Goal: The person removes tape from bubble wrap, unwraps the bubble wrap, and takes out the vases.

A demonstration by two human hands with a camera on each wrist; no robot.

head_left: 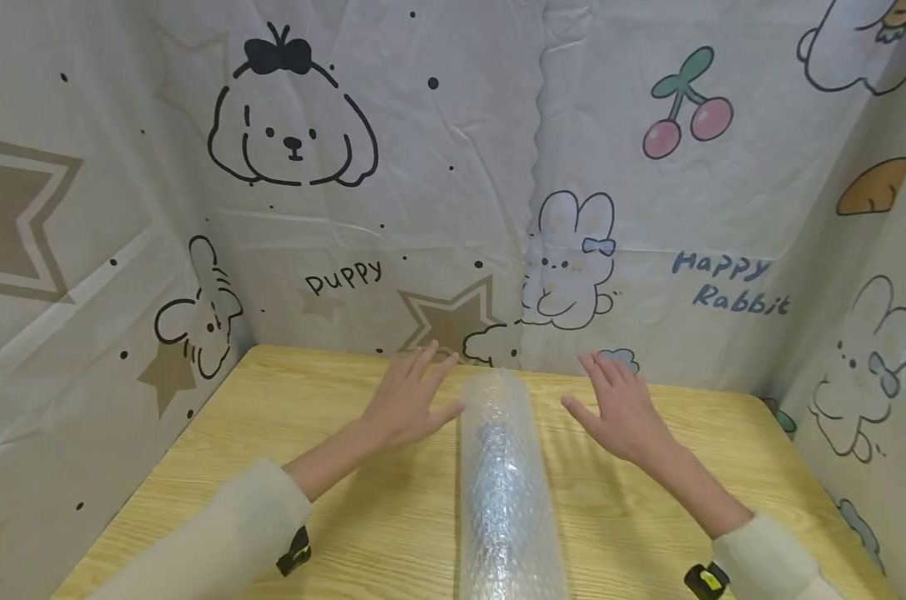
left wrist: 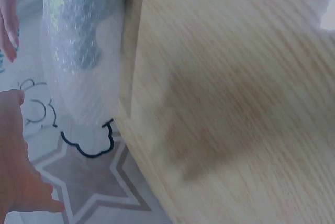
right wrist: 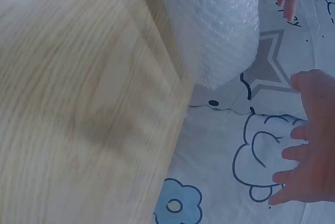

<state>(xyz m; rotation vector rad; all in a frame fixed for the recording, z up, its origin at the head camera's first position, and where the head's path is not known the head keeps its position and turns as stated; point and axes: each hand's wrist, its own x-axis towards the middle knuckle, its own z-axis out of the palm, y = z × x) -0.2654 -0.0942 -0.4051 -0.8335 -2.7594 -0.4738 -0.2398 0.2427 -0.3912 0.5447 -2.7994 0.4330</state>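
Observation:
A long bubble wrap roll (head_left: 503,500) lies lengthwise on the wooden table, its far end near the back edge. Something bluish or silvery shows inside the clear wrap, too blurred to name. To the left of the roll hovers my left hand (head_left: 407,400), fingers spread and straight. My right hand (head_left: 623,408) hovers on the other side, thumb apart and fingers extended. Neither hand holds anything, and a gap separates each from the roll. The wrist views show the wrap (left wrist: 84,41) beside the left hand (left wrist: 21,166), and the wrap (right wrist: 214,30) beside the right hand (right wrist: 311,145).
The light wood table (head_left: 332,533) carries the roll. A printed cloth (head_left: 437,167) with puppies, rabbits and stars hangs behind it and along both sides. Dark bands with small devices (head_left: 706,579) sit at the wrists.

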